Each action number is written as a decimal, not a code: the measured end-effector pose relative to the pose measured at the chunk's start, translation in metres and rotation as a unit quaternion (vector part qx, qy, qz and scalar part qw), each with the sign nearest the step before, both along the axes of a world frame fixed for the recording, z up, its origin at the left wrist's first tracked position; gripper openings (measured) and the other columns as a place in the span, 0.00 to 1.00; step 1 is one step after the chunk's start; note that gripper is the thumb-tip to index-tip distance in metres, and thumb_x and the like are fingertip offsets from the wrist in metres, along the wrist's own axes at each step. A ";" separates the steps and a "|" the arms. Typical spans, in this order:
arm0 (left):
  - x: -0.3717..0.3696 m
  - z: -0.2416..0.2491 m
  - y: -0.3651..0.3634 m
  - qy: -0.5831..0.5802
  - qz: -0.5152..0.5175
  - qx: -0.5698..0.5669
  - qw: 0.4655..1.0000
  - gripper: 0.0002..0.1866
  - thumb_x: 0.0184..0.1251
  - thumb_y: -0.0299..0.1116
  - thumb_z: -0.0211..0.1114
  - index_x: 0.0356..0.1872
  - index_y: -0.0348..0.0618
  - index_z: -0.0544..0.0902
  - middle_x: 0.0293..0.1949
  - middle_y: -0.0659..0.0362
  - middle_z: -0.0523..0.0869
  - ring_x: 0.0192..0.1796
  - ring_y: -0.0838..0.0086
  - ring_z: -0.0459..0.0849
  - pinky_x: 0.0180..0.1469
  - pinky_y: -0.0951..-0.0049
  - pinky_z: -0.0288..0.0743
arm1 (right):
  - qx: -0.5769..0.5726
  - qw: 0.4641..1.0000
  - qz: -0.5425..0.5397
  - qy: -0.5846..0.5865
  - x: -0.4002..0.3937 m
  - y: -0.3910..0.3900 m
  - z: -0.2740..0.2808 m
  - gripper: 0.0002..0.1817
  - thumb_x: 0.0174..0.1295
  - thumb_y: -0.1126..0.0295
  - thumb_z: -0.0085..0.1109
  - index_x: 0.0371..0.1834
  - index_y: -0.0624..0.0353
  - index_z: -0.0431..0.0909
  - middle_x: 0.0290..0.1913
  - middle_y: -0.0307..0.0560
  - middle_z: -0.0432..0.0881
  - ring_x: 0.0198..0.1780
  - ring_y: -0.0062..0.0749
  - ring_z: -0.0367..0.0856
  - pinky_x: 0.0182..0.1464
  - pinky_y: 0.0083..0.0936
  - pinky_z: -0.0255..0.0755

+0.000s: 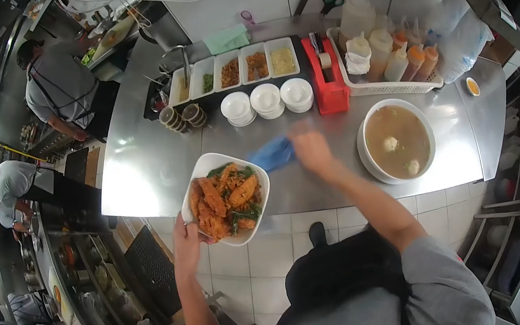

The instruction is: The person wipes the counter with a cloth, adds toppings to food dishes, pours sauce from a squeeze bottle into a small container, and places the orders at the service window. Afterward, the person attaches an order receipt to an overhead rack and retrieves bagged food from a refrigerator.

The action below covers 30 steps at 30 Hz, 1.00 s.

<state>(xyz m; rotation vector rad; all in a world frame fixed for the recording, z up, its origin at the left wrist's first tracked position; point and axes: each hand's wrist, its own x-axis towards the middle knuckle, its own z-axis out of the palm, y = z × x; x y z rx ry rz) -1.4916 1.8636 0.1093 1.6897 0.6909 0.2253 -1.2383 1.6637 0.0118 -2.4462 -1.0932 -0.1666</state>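
Left hand: grips the white square bowl by its near left corner, thumb by the rim, fingers going under; left hand is the only visible hold on it.
Square bowl: out over the counter's front edge, partly above the floor tiles. Can't tell whether its underside touches steel. Loaded with fried pieces and dark greens, heaped near the rim.
Right hand: blurred at the end of a blue cloth; right hand is on or just beside it. Can't tell if the fingers pinch it or press it flat.
Step, judged: bowl held aside, cloth worked on the steel counter.
Bowl handling: one-corner hold on a heavy-looking load, so keep it level and get the fingers well under; a dip could shed the top pieces.
Cloth handling: short, flat strokes on bare steel; keep it off the food, since its far end sits right by the bowl.
Clearances: the soup bowl is right of the right hand, stacked white dishes beyond; elbow wide of the soup, strokes short of the stacks.
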 end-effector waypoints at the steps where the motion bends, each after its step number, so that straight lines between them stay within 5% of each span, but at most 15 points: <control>1: -0.004 -0.002 0.004 0.000 0.004 -0.004 1.000 0.20 0.62 0.25 0.40 0.56 0.32 0.64 0.35 0.51 0.79 0.22 0.74 0.79 0.25 0.77 0.75 | -0.006 0.999 -0.036 0.024 0.011 -0.008 0.003 0.14 0.53 0.73 0.49 0.43 0.58 0.76 0.47 0.49 0.75 0.50 0.44 0.73 0.52 0.38 0.69; 5: -0.012 0.005 0.005 0.004 0.024 0.008 1.000 0.21 0.63 0.25 0.38 0.57 0.34 0.64 0.39 0.52 0.78 0.25 0.74 0.78 0.27 0.76 0.74 | -0.092 0.987 -0.113 -0.068 0.002 -0.013 -0.047 0.20 0.55 0.68 0.50 0.53 0.49 0.73 0.55 0.49 0.71 0.53 0.51 0.69 0.45 0.47 0.70; 7: -0.019 0.000 0.014 -0.002 0.029 0.007 1.000 0.21 0.62 0.25 0.38 0.58 0.34 0.65 0.38 0.53 0.78 0.25 0.75 0.78 0.26 0.76 0.73 | -0.136 0.980 -0.098 -0.107 -0.026 -0.005 -0.053 0.21 0.54 0.68 0.50 0.54 0.54 0.72 0.58 0.51 0.68 0.54 0.52 0.68 0.44 0.47 0.70; 11: -0.023 0.011 0.020 0.026 0.038 0.057 0.997 0.21 0.62 0.26 0.39 0.56 0.33 0.67 0.36 0.55 0.78 0.25 0.76 0.77 0.25 0.77 0.72 | -0.120 0.976 0.096 -0.153 -0.125 0.008 -0.060 0.15 0.52 0.70 0.51 0.43 0.64 0.77 0.47 0.59 0.76 0.52 0.51 0.72 0.42 0.44 0.73; 14: -0.022 0.013 0.020 0.012 0.037 0.066 0.997 0.21 0.61 0.26 0.39 0.56 0.32 0.67 0.35 0.55 0.78 0.25 0.77 0.77 0.24 0.78 0.72 | -0.040 0.978 0.191 0.077 -0.132 0.006 -0.035 0.09 0.51 0.72 0.51 0.34 0.62 0.78 0.38 0.57 0.80 0.47 0.48 0.77 0.40 0.37 0.75; 18: -0.018 0.010 0.013 -0.014 0.030 0.026 0.999 0.21 0.62 0.26 0.39 0.56 0.31 0.67 0.34 0.55 0.79 0.24 0.76 0.77 0.24 0.78 0.72 | -0.055 0.987 0.103 0.110 -0.083 0.001 0.033 0.08 0.50 0.73 0.52 0.34 0.60 0.77 0.32 0.52 0.80 0.42 0.40 0.79 0.38 0.34 0.76; 22: -0.013 0.006 0.011 -0.023 0.003 0.027 0.999 0.21 0.62 0.25 0.39 0.56 0.33 0.67 0.34 0.55 0.79 0.24 0.76 0.78 0.24 0.78 0.73 | 0.022 1.000 0.000 0.006 -0.029 0.003 0.035 0.10 0.48 0.72 0.53 0.35 0.57 0.77 0.36 0.50 0.80 0.42 0.39 0.79 0.40 0.36 0.75; 27: -0.009 0.006 0.002 -0.010 -0.008 0.028 1.000 0.21 0.61 0.24 0.38 0.56 0.34 0.67 0.33 0.55 0.79 0.24 0.76 0.78 0.24 0.78 0.73 | -0.069 0.991 -0.106 -0.031 0.020 -0.018 -0.031 0.13 0.51 0.70 0.52 0.41 0.59 0.76 0.47 0.53 0.76 0.56 0.51 0.69 0.54 0.43 0.68; 30: -0.007 0.004 0.000 -0.008 -0.014 0.021 1.000 0.21 0.62 0.24 0.38 0.57 0.34 0.66 0.32 0.55 0.80 0.23 0.76 0.78 0.24 0.79 0.73 | -0.017 0.981 -0.087 -0.174 0.001 -0.031 -0.075 0.16 0.52 0.70 0.52 0.44 0.61 0.75 0.49 0.55 0.73 0.57 0.58 0.67 0.54 0.47 0.67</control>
